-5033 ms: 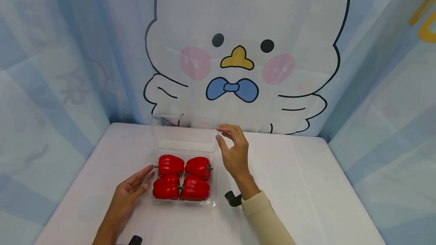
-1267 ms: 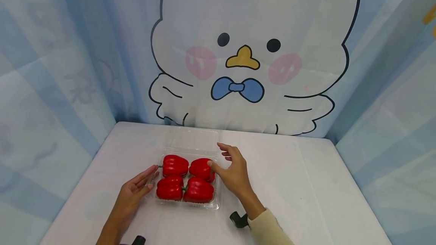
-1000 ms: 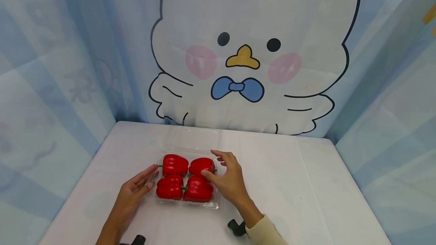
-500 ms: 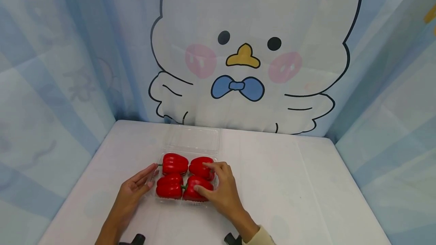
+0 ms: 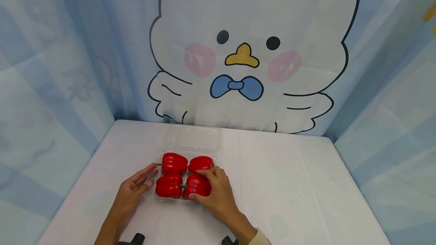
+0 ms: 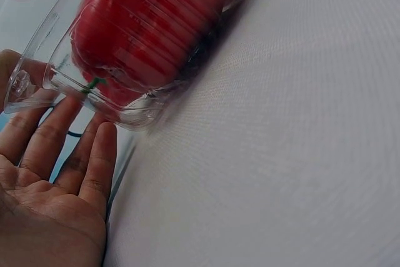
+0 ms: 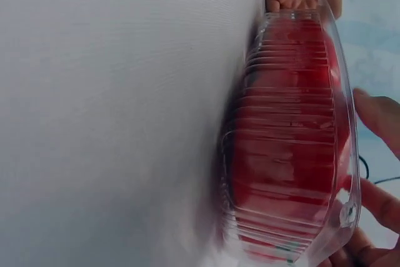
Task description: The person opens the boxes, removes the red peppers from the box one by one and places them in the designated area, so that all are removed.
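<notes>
Right hand (image 5: 218,194) fingers curled round near-right pepper (image 5: 196,186) in clear tray (image 6: 47,33), grip firmness unclear. Left hand (image 5: 132,188) fingers extended, touching tray's left side. Possible trouble: stem (image 5: 183,186) snagging near-left pepper (image 5: 168,185), loosely steadied tray shifting

Bare left hand (image 5: 132,189), bare right hand (image 5: 219,196), and there's a cream sleeve (image 5: 260,238) on the right arm (image 5: 242,227), a dark stubby knob (image 5: 228,241) beside it, another black, rounded fitting (image 5: 137,239) by the left forearm (image 5: 111,223).
</notes>
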`<state>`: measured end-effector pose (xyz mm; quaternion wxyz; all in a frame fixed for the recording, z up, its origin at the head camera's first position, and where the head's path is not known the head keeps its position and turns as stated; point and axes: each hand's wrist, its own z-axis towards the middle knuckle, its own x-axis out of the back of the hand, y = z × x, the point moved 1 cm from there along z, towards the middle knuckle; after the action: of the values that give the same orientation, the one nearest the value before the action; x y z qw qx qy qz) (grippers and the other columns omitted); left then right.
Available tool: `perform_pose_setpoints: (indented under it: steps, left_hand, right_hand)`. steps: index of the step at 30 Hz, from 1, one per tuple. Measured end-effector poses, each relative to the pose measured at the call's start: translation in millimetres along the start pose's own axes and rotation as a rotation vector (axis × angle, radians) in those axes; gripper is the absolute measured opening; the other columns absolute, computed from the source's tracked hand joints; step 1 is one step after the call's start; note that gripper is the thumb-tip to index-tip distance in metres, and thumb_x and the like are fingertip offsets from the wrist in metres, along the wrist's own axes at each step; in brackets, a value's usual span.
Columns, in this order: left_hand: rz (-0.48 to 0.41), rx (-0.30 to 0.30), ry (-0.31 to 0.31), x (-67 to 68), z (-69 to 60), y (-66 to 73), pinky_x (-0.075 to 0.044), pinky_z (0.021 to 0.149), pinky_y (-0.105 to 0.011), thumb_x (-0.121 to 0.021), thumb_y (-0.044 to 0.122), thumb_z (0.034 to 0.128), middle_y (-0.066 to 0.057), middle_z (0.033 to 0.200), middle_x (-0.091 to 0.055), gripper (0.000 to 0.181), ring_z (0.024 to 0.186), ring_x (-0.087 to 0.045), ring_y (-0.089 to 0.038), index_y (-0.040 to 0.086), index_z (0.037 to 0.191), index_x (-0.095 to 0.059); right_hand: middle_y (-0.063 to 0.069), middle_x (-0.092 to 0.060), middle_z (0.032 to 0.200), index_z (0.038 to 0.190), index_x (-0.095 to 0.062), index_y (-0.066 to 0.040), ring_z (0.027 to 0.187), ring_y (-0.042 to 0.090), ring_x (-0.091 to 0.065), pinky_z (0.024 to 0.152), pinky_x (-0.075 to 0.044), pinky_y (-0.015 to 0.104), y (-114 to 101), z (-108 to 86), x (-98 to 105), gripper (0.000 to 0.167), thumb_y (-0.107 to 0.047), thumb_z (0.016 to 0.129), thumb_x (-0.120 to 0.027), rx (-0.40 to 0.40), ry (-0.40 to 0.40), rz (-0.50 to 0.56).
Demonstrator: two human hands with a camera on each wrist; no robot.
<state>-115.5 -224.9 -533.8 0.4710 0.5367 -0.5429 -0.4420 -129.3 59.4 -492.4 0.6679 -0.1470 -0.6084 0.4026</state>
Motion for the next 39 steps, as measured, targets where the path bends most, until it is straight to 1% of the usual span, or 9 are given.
perform_pose_setpoints:
  steps: [3, 7, 13, 16, 19, 23, 30, 35, 39]
  left_hand:
    - [0.003, 0.004, 0.002, -0.5, -0.1, 0.6, -0.048, 0.104, -0.010, -0.069, 0.031, 0.1048, 0.001, 0.169, -0.044, 0.064, 0.136, -0.052, 0.015, 0.016, 0.162, -0.046]
    - [0.002, 0.007, 0.003, -0.9, -0.3, 0.9, -0.048, 0.103, -0.010, -0.069, 0.030, 0.1048, 0.001, 0.169, -0.044, 0.064, 0.135, -0.052, 0.015, 0.016, 0.162, -0.045]
    - [-0.008, -0.001, 0.000, -1.6, -1.1, 1.2, -0.049, 0.102, -0.009, -0.069, 0.029, 0.1050, -0.002, 0.170, -0.042, 0.064, 0.132, -0.052, 0.018, 0.014, 0.162, -0.044]
    - [-0.003, -0.005, -0.002, -1.9, -1.4, 0.7, -0.049, 0.102, -0.009, -0.069, 0.030, 0.1050, -0.003, 0.170, -0.042, 0.064, 0.132, -0.053, 0.018, 0.014, 0.162, -0.045]
    - [0.001, 0.000, -0.002, -1.4, -1.3, 0.0, -0.048, 0.103, -0.009, -0.069, 0.031, 0.1049, -0.002, 0.169, -0.043, 0.065, 0.135, -0.052, 0.015, 0.015, 0.163, -0.045]
    - [0.000, 0.006, -0.002, -0.4, -1.0, -0.7, -0.048, 0.104, -0.009, -0.069, 0.031, 0.1051, 0.000, 0.169, -0.043, 0.064, 0.138, -0.051, 0.012, 0.017, 0.163, -0.044]
    - [-0.015, 0.005, -0.005, -0.6, -0.6, -1.7, -0.048, 0.103, -0.008, -0.069, 0.029, 0.1054, -0.003, 0.170, -0.042, 0.064, 0.133, -0.053, 0.017, 0.015, 0.163, -0.044]
    - [-0.010, 0.007, -0.002, -0.4, -0.2, -1.4, -0.048, 0.103, -0.008, -0.068, 0.029, 0.1059, -0.002, 0.170, -0.043, 0.063, 0.134, -0.053, 0.015, 0.015, 0.163, -0.044]
    - [-0.005, 0.010, -0.001, -0.8, -0.5, -1.0, -0.048, 0.103, -0.008, -0.068, 0.029, 0.1057, -0.003, 0.170, -0.043, 0.063, 0.134, -0.053, 0.015, 0.015, 0.163, -0.044]
  right_hand:
    - [-0.002, -0.061, 0.121, 0.136, -0.068, -0.024, 0.121, 0.018, -0.056, 0.090, -0.059, 0.039, -2, 1.8, -2, 0.066, -0.036, 0.078, -0.096, -0.020, -0.031, -0.053]
    - [0.001, -0.061, 0.122, 0.135, -0.070, -0.021, 0.121, 0.020, -0.055, 0.091, -0.057, 0.042, -5, 4.8, -3, 0.066, -0.038, 0.077, -0.097, -0.043, -0.055, -0.087]
    - [0.002, -0.060, 0.120, 0.129, -0.071, -0.016, 0.119, 0.019, -0.054, 0.095, -0.052, 0.046, -8, 7.3, -2, 0.064, -0.036, 0.075, -0.098, -0.053, -0.071, -0.094]
    - [0.001, -0.059, 0.121, 0.127, -0.069, -0.016, 0.120, 0.020, -0.054, 0.093, -0.054, 0.044, -9, 6.9, -1, 0.062, -0.033, 0.075, -0.098, -0.062, -0.084, -0.072]
    - [0.001, -0.060, 0.123, 0.127, -0.068, -0.016, 0.122, 0.021, -0.054, 0.091, -0.057, 0.042, -8, 6.1, 0, 0.061, -0.030, 0.075, -0.098, -0.067, -0.092, -0.042]
    - [0.001, -0.061, 0.125, 0.127, -0.067, -0.016, 0.122, 0.021, -0.055, 0.090, -0.060, 0.041, -6, 5.9, 1, 0.061, -0.029, 0.076, -0.097, -0.063, -0.093, 0.007]
    - [0.001, -0.061, 0.124, 0.127, -0.067, -0.016, 0.123, 0.021, -0.056, 0.093, -0.064, 0.041, -5, 7.5, 3, 0.060, -0.027, 0.076, -0.096, -0.072, -0.083, 0.108]
    - [0.000, -0.061, 0.124, 0.128, -0.068, -0.016, 0.124, 0.021, -0.056, 0.094, -0.064, 0.041, -7, 7.4, 6, 0.060, -0.027, 0.077, -0.096, -0.073, -0.075, 0.158]
    - [0.000, -0.061, 0.125, 0.129, -0.067, -0.017, 0.123, 0.021, -0.057, 0.093, -0.065, 0.038, -10, 6.7, 10, 0.060, -0.027, 0.078, -0.095, -0.059, -0.069, 0.191]
